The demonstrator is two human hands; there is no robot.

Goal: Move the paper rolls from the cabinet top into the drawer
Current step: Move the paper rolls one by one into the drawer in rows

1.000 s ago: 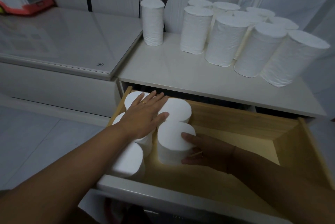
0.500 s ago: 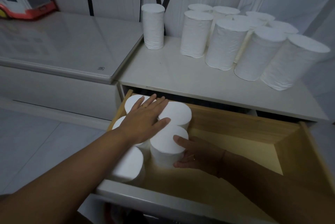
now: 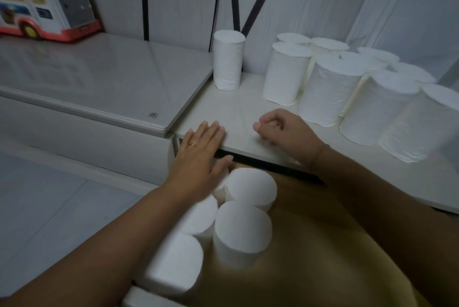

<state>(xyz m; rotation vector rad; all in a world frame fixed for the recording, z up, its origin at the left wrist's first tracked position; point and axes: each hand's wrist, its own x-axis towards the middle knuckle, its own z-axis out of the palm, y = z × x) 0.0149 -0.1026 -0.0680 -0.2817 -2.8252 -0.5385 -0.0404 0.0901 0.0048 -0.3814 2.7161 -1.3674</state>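
Both hands have left the drawer (image 3: 310, 244), left hand (image 3: 198, 155) flat and empty at the cabinet top (image 3: 238, 112), right hand (image 3: 280, 132) curled on nothing, reaching for the next of the upright paper rolls (image 3: 327, 88) awaiting stowing.

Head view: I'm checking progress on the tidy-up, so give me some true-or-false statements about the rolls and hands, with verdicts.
1. White cylindrical paper rolls stand upright in the open wooden drawer. True.
2. The right hand grips a roll. False: it holds nothing, fingers curled, over the white cabinet top.
3. The cabinet top is bare of rolls. False: a cluster of rolls and one lone roll stand on it.
4. The left hand has straight fingers. True.
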